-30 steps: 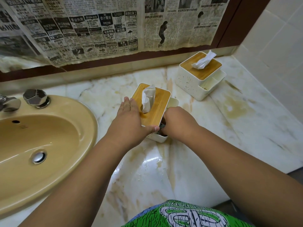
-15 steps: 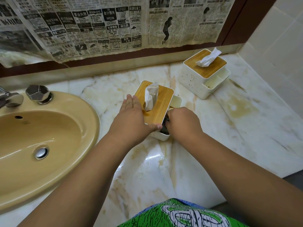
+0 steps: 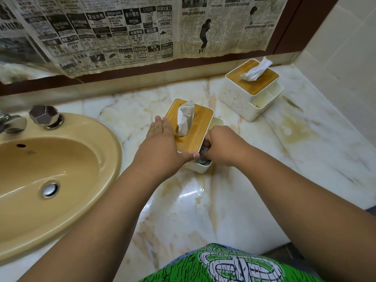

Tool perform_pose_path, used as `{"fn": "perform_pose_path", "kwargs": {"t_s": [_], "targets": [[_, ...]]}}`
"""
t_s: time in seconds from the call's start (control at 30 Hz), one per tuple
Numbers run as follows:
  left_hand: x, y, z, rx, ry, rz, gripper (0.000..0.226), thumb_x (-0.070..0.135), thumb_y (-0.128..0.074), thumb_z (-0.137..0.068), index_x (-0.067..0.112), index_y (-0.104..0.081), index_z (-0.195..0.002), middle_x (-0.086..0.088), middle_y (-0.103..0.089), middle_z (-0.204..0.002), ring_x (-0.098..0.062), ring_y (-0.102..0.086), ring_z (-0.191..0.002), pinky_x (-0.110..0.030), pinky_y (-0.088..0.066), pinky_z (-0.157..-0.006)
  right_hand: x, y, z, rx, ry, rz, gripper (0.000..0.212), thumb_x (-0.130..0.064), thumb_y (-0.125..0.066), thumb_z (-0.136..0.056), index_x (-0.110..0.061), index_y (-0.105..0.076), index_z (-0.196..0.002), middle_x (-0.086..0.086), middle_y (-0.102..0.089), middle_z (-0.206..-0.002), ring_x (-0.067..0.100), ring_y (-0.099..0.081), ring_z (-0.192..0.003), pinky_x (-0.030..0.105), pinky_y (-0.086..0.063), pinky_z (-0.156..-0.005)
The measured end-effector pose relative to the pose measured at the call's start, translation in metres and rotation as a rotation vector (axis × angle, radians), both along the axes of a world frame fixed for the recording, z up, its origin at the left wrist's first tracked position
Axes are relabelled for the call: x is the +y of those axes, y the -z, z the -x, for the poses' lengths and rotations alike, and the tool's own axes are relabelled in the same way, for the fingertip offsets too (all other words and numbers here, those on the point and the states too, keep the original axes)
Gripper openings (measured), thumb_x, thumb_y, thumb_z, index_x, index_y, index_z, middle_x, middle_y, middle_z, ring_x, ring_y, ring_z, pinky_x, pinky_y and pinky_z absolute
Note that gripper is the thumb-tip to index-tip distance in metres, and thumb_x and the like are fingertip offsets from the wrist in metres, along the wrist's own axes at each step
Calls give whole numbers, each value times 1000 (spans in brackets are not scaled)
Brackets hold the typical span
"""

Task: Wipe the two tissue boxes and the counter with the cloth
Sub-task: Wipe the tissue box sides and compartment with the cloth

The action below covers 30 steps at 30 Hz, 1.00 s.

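Beside the yellow sink [image 3: 61,159], my left hand [image 3: 162,147] clasps the near tissue box [image 3: 196,131] at its corner, fingers along the left edge of the wooden lid, thumb across the front. The grey cloth [image 3: 204,160] (only a scrap shows) is pushed into that box's side compartment, my right hand [image 3: 221,147] curled round it. The far tissue box [image 3: 240,98] stands well apart at the back right of the counter [image 3: 305,151].
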<state>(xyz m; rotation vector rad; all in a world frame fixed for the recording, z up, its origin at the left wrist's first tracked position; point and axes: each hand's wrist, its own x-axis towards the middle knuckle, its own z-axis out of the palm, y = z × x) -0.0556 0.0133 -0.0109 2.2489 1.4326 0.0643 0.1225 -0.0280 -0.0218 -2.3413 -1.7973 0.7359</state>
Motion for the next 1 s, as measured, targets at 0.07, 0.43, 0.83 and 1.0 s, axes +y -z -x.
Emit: {"fn": "perform_pose_path", "kwargs": {"t_s": [0.07,0.43,0.83,1.0], "targets": [[1,0,0,-1,4,2,126,72,-70,-72,10,-3,-159,-10,4,-168,-24,0,-155,-36,-12,-123,0,-5,-4,64,2,33,32,-18,-82,-69,-11,-53,-57,-4,-46,-52,16,-47,-53,24,-33,-48],[3,1,0,7,7,-8,129,73,-71,-71,8,-4,-159,-10,2,-168,-22,0,-155,-35,-12,-124,-16,-16,-14,295,77,-67,10,-20,-88,-70,-18,-79,-76,-1,-70,-69,10,-60,-61,27,-48,-59],[4,1,1,-5,11,2,128,74,-71,-70,10,-5,-159,-7,-1,-168,-22,-3,-155,-37,-17,-124,-19,-45,-47,471,282,-286,10,-17,-87,-74,-15,-78,-78,5,-70,-65,12,-56,-51,31,-49,-52],[5,1,2,-18,11,3,130,75,-71,-69,11,-2,-160,-7,0,-168,-20,0,-155,-37,-16,-123,-17,-43,-56,430,424,-507,10,-14,-82,-78,-14,-78,-87,-3,-72,-78,6,-60,-60,28,-52,-62]]}}
